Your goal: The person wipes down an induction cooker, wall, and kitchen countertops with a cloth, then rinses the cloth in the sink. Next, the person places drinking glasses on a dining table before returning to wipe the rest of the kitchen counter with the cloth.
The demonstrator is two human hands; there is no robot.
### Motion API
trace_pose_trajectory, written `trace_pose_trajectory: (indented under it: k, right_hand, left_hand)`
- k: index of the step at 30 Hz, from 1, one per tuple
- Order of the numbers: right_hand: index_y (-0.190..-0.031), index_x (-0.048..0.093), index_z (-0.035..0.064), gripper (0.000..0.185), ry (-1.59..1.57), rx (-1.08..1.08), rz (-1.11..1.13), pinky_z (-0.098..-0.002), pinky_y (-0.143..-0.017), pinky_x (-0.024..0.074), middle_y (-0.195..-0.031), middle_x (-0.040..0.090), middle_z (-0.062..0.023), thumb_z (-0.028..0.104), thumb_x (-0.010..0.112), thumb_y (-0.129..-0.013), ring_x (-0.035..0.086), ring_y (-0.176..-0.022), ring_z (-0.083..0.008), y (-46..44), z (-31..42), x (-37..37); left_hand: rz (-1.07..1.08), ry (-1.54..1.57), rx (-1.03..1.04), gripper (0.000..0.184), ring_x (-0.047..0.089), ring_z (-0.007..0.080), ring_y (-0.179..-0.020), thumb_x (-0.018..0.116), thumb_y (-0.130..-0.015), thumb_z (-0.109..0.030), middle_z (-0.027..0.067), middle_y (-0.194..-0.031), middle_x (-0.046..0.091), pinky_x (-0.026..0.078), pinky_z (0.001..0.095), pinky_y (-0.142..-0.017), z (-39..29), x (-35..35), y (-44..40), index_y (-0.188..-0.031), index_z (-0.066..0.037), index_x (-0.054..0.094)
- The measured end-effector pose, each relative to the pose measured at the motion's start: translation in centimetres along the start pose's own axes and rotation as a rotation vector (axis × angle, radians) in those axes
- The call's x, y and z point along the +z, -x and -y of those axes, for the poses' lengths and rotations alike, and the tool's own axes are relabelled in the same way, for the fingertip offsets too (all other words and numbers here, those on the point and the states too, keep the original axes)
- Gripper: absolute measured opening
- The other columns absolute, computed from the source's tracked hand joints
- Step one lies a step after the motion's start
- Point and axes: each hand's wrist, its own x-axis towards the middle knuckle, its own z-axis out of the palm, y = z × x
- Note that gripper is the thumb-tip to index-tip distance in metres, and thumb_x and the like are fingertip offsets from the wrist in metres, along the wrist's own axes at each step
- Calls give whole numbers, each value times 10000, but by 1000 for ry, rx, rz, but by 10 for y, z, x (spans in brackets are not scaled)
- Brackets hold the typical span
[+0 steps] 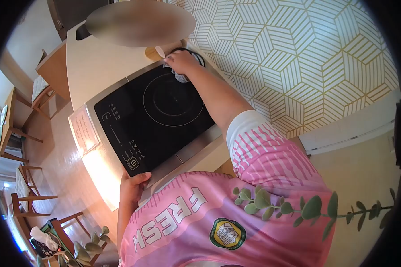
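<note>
A black induction cooktop [158, 133] with a round ring marking and touch controls lies on the counter, set at a slant. At its far right corner my right hand [182, 63] is closed on a crumpled grey patterned cloth [181, 78], which touches the cooktop's edge. My left hand [134, 184] grips the near left corner of the cooktop, thumb along the edge by the power button. The other fingers of that hand are mostly hidden below.
A light wooden round piece with a white cup-like item [160, 52] and a black cable [199, 57] sit behind the cooktop. A printed notice [84, 130] lies on the counter [87, 66]. Patterned wall stands at right; leafy stems [287, 207] cross the foreground. Chairs [29, 196] are left.
</note>
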Motion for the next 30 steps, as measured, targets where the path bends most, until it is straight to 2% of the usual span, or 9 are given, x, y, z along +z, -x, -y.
trace_pose_trajectory:
  k: [5, 7, 8, 10, 15, 17, 23, 29, 30]
  right_hand:
    - [-1084, 621, 76, 352, -229, 212, -203, -459, -848, 469, -1150, 619, -86, 314, 390, -967, 589, -1033, -309, 13, -38, 1]
    - [-1120, 589, 58, 321, -1317, 503, -418, -459, -865, 480, -1154, 609, -116, 266, 391, -977, 597, -1031, -300, 35, -23, -27]
    - [-1120, 589, 58, 321, -1320, 505, -417, -459, -865, 480, -1154, 609, -116, 266, 391, -977, 597, -1031, -300, 49, -13, -46]
    - [-1154, 563, 71, 327, -2425, 507, -133, -495, -917, 465, -1156, 598, -156, 295, 396, -983, 587, -1061, -302, 84, 11, -85]
    - [-1173, 557, 103, 314, -2607, 66, 200, -581, -968, 409, -1261, 536, -162, 301, 440, -960, 535, -1143, -339, 165, 77, -122]
    - [-1176, 553, 125, 292, -2609, -65, 248, -612, -931, 425, -1262, 539, -154, 274, 418, -965, 538, -1138, -350, 191, 102, -130]
    - [-1155, 570, 151, 307, -2562, 322, 218, -571, -911, 461, -1235, 560, -123, 342, 414, -973, 541, -1148, -310, 246, 119, -141]
    - [-1145, 547, 149, 311, -2244, 795, 140, -376, -890, 389, -1096, 602, -27, 368, 489, -932, 539, -1049, -190, 314, 83, -91]
    - [-1130, 543, 136, 282, -1950, 789, -265, -368, -893, 389, -1101, 591, -36, 334, 479, -941, 530, -1055, -183, 328, 85, -87]
  left_hand:
    - [-84, -268, -36, 788, 538, 146, -613, 727, -699, -7, 99, -1010, 560, 435, 245, -500, -18, 5, 19, -1365, -75, 311]
    - [-241, -953, 513, 917, 550, 172, -654, 762, -729, -126, 179, -1261, 432, 475, 269, -562, -15, -4, 27, -1448, -64, 196]
    - [-278, -1058, 522, 1012, 579, 254, -847, 774, -737, -240, 215, -1372, 294, 505, 321, -702, -19, -13, 25, -1480, -73, 108]
    - [-361, -1236, 825, 843, 472, 350, -1138, 732, -779, -277, 226, -1344, 346, 432, 383, -915, -36, -9, 20, -1441, -64, 255]
    - [-121, -1203, 1049, 625, 442, 351, -1188, 650, -859, -278, 212, -1322, 405, 359, 386, -1011, -93, 68, 14, -1375, -44, 386]
    - [-80, -990, 1125, 500, 506, 235, -1123, 626, -892, -237, 167, -1251, 501, 400, 340, -962, -93, 102, 0, -1318, -32, 460]
    - [367, -712, 643, 304, 556, 68, -828, 647, -890, -279, 2, -884, 633, 450, 236, -772, -99, 142, -26, -1034, -14, 609]
    - [538, -761, 781, 260, 590, 121, -712, 646, -850, -277, 40, -765, 642, 468, 291, -654, -113, 196, 4, -946, -36, 640]
    - [510, -1084, 1003, 256, 609, 165, -745, 660, -836, -275, 75, -810, 651, 475, 305, -678, -114, 203, 8, -939, -41, 651]
